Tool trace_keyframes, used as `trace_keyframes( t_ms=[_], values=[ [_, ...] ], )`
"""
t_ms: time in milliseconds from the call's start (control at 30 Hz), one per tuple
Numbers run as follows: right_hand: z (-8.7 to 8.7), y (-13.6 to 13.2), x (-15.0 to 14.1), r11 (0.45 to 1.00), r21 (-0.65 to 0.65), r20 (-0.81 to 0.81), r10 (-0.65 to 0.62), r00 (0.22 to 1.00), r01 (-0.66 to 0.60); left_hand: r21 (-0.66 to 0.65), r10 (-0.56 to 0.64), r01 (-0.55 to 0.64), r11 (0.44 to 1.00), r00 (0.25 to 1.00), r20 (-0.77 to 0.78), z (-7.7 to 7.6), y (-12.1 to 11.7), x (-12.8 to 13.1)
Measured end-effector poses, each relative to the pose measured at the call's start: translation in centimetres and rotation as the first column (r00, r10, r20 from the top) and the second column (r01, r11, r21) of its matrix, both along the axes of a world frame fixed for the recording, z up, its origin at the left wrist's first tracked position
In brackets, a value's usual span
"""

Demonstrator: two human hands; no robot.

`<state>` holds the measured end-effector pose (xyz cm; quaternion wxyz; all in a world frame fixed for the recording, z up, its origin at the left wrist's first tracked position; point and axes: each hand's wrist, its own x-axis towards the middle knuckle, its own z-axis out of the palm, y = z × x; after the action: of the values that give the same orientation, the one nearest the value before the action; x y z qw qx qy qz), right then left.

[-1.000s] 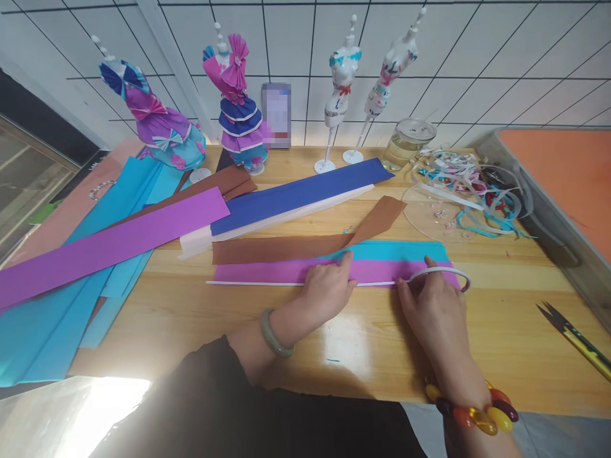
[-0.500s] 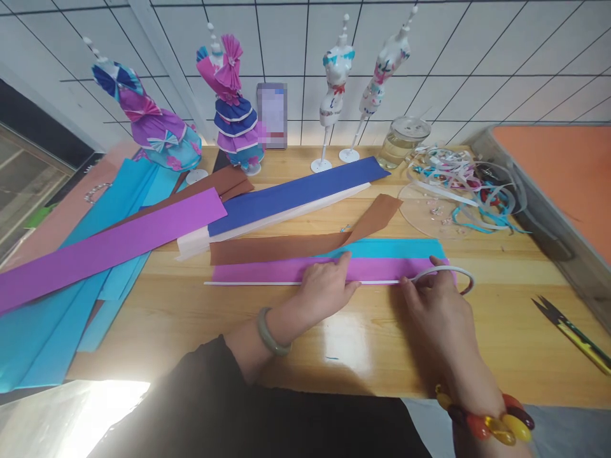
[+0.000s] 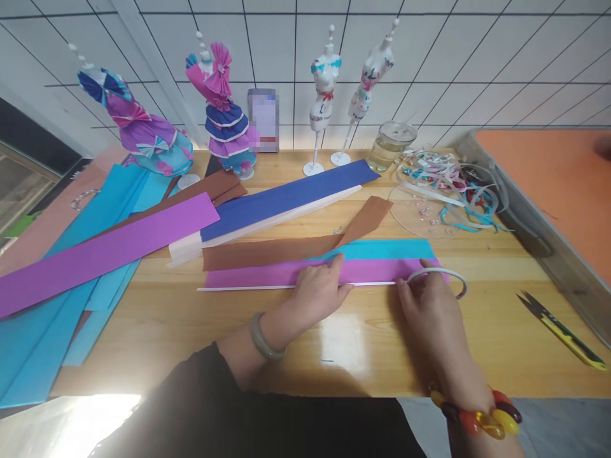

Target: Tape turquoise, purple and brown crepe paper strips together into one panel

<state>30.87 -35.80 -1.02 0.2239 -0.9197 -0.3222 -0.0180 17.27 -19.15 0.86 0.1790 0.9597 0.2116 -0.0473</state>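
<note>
A purple crepe paper strip (image 3: 248, 273) lies flat before me, with a narrow white tape strip (image 3: 238, 289) along its near edge. My left hand (image 3: 317, 286) presses down on the purple strip and tape, index finger and thumb stretched out. Near the strip's right end, my right hand (image 3: 432, 308) grips a thin roll of white tape (image 3: 453, 273), thumb at the tape line. The tape runs from the roll to the left, partly hidden under my left hand. Behind the purple strip lie a light-blue strip (image 3: 382, 249) and a brown strip (image 3: 272, 251).
Scissors-like yellow snips (image 3: 561, 331) lie at the right. Behind stand small dress forms (image 3: 326, 83), a phone (image 3: 265, 121) and a glass jar (image 3: 391, 146). Tangled ribbons (image 3: 453, 184) lie at back right. Several paper strips (image 3: 114, 238) cover the left side.
The camera view has shifted, so everything sits slightly further left in the picture. Both hands keep nearly the same places on the strip; the right hand still grips the tape roll.
</note>
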Motion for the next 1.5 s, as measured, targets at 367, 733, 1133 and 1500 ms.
trace_keyframes(
  t_ms=[367,733,1133,1500],
  values=[
    [0.7,-0.3,-0.7,0.998,0.021,-0.082,-0.058,0.995,0.06,0.013,-0.005,0.005,1.0,1.0,0.008,0.3,0.0,0.1],
    [0.1,-0.2,0.2,0.999,-0.037,-0.059,-0.03,0.998,0.028,0.04,-0.012,0.01,0.999,0.999,0.039,-0.8,0.1,0.1],
    [-0.9,-0.4,0.9,0.998,0.022,-0.048,0.052,0.998,-0.051,0.012,0.009,-0.009,1.0,1.0,0.007,-0.2,0.1,0.2],
    [-1.2,-0.3,1.2,0.995,-0.063,0.027,0.076,0.997,-0.074,0.037,0.009,-0.01,0.999,1.0,0.021,0.1,-0.1,0.2]
  ],
)
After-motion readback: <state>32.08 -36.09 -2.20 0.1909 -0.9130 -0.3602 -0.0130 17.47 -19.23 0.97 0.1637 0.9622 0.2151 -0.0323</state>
